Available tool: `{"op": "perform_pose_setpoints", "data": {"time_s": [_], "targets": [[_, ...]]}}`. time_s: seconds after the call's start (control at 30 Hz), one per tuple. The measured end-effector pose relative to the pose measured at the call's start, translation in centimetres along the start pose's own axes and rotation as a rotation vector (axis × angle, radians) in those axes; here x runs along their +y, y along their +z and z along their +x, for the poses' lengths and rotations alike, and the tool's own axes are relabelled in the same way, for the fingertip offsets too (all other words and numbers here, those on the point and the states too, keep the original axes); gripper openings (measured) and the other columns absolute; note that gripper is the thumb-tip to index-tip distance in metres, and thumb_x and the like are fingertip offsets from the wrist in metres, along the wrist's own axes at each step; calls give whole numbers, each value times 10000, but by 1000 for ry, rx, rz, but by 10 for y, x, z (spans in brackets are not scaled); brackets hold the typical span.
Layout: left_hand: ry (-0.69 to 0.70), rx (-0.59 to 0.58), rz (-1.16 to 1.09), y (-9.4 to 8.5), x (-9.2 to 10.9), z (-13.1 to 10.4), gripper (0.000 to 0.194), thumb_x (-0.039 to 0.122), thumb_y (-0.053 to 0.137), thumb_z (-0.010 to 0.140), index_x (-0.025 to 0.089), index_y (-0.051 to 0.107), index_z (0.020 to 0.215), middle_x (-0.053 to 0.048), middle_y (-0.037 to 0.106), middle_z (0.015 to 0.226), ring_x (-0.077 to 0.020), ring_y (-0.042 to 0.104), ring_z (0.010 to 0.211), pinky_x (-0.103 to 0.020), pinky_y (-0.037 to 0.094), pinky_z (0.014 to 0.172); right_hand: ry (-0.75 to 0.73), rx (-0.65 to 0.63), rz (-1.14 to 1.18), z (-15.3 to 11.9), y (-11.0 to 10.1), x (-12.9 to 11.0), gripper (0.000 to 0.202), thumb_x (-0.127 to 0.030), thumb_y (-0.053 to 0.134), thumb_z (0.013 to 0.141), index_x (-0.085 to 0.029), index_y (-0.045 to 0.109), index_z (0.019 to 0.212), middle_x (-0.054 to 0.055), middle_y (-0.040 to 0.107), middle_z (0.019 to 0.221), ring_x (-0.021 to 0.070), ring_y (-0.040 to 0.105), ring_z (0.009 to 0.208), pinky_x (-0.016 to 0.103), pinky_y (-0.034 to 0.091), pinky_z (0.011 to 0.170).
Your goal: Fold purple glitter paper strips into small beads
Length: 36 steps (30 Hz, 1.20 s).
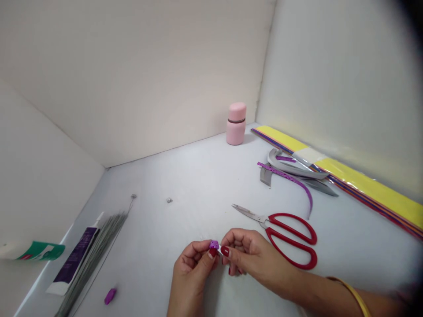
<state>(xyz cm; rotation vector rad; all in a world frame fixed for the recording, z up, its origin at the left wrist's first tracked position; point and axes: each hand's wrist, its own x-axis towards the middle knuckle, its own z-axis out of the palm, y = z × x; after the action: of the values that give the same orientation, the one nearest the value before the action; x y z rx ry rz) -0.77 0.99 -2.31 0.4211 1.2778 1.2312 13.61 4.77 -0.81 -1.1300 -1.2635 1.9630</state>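
Note:
My left hand [198,264] pinches a small purple speckled piece [214,244], folded or rolled up, between thumb and fingertips. At its right side my right hand [246,253] has thumb and fingers closed on a small white end that meets the purple piece. Whether that end is part of the same strip I cannot tell. Red-handled scissors [307,264] lie just beyond my right hand, blades slightly apart and pointing left. Farther back rests a long purple speckled strip [291,177], curved, among grey strips [265,176].
A pink flask [235,125] stands near the back corner. Along the right wall lies a pack of coloured sheets [350,176]. On the left are a purple-and-white tube [76,255], thin wires [99,255], a green-and-white object [42,251] and a purple lump [110,296]. A tiny silvery bit [169,200] sits mid-table.

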Motion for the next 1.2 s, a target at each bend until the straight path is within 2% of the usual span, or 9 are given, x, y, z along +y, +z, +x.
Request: {"op": "perform_pose_setpoints", "data": {"time_s": [0.1, 0.2, 0.37, 0.47, 0.63, 0.87, 1.0, 1.2], "targets": [[-3, -11, 7, -1, -2, 0, 196, 280, 794, 557, 154, 699, 672, -30, 697, 614, -126, 598, 581, -217, 421, 577, 6, -2, -9, -1, 1, -2, 129, -260, 603, 739, -149, 554, 695, -24, 567, 596, 74, 513, 507, 193, 380, 505], [14, -29, 2, -1, -2, -1, 182, 268, 793, 567, 159, 694, 673, -30, 701, 624, -126, 601, 576, -225, 428, 585, 2, -23, 2, -1, 2, -4, 199, -328, 620, 731, -146, 554, 686, -20, 563, 601, 76, 505, 503, 208, 390, 517], [107, 15, 25, 4, 4, -6, 296, 279, 796, 570, 190, 729, 844, -44, 731, 705, -150, 620, 676, -247, 454, 674, -20, -68, 17, -1, 2, -3, 289, -422, 642, 712, -149, 552, 696, -16, 568, 620, 85, 510, 511, 226, 404, 537], [110, 30, 85, 6, 6, -7, 253, 296, 800, 553, 164, 740, 761, -51, 724, 663, -157, 614, 648, -249, 458, 655, -18, -69, 17, -1, 2, -3, 306, -441, 639, 714, -145, 561, 704, -14, 567, 619, 84, 509, 511, 224, 403, 537], [60, 89, 60, 7, 5, -7, 247, 297, 823, 491, 164, 730, 678, -25, 690, 569, -133, 588, 539, -245, 459, 594, -8, -63, 25, -1, 2, -3, 298, -425, 649, 707, -139, 566, 689, -17, 561, 599, 80, 501, 504, 220, 400, 531], [224, 60, 272, 8, 7, -14, 202, 289, 770, 570, 168, 750, 731, -50, 721, 619, -152, 602, 570, -226, 468, 566, 18, -15, 60, -3, 1, -1, 247, -349, 684, 681, -136, 561, 665, -22, 576, 565, 74, 507, 468, 194, 366, 476], [301, 17, 301, 9, 10, -18, 143, 262, 747, 590, 193, 756, 715, -57, 745, 694, -183, 652, 638, -225, 505, 610, 14, -5, 58, -2, 0, -2, 261, -367, 670, 695, -134, 557, 671, -19, 582, 562, 70, 509, 459, 182, 345, 453], [308, 35, 337, 9, 6, -17, 179, 244, 763, 580, 179, 734, 744, -58, 745, 688, -193, 674, 638, -235, 525, 619, -36, -22, 17, -2, -1, 1, 289, -426, 606, 757, -145, 557, 708, -19, 571, 582, 75, 497, 480, 194, 349, 479]]}}
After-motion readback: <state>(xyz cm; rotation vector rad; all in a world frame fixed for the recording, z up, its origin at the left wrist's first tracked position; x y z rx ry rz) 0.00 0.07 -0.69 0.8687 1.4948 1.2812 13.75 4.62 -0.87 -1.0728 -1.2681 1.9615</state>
